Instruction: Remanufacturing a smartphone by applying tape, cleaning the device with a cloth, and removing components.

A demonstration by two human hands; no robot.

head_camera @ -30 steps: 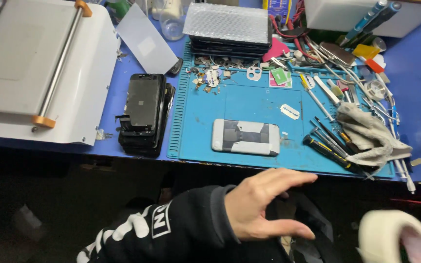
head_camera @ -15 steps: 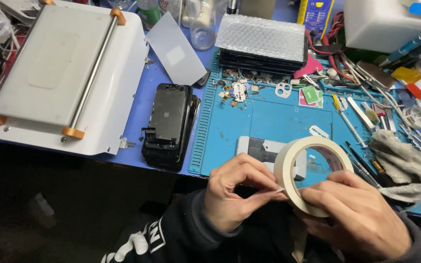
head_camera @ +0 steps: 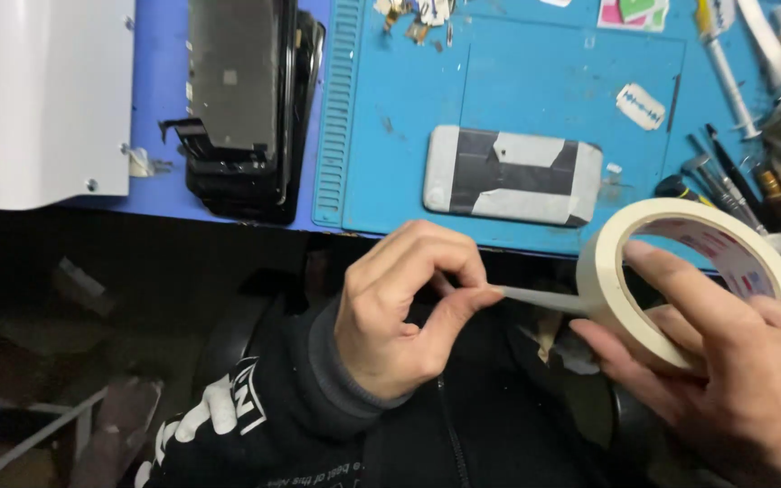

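Across the top of your view runs the blue work mat [head_camera: 535,81], with the white machine housing [head_camera: 42,99] at ten o'clock on the darker blue tabletop and a stack of dark phone frames [head_camera: 241,99] just beside the mat's ribbed left edge, at eleven o'clock. Lower down, at about seven o'clock, your black sleeve with white lettering [head_camera: 255,416] fills the dark space below the table edge. Your right hand [head_camera: 743,361] sits at four o'clock: its fingers are curled round the roll of cream masking tape [head_camera: 621,248], one finger lying through the core and the others cupping the outer face, so the roll stands on edge and tilted toward you. Your left hand [head_camera: 404,312] is at the centre, nearly closed, thumb and fingertips pinched on the free end of the tape strip [head_camera: 540,298], which stretches taut from that pinch across to the roll at three o'clock. Just above both hands, at one o'clock on the mat, lies a phone back [head_camera: 512,174] with pale tape patches stuck over its dark middle. At two o'clock rest several thin hand tools [head_camera: 725,172], and above them a small razor blade [head_camera: 641,106] lies flat on the mat.
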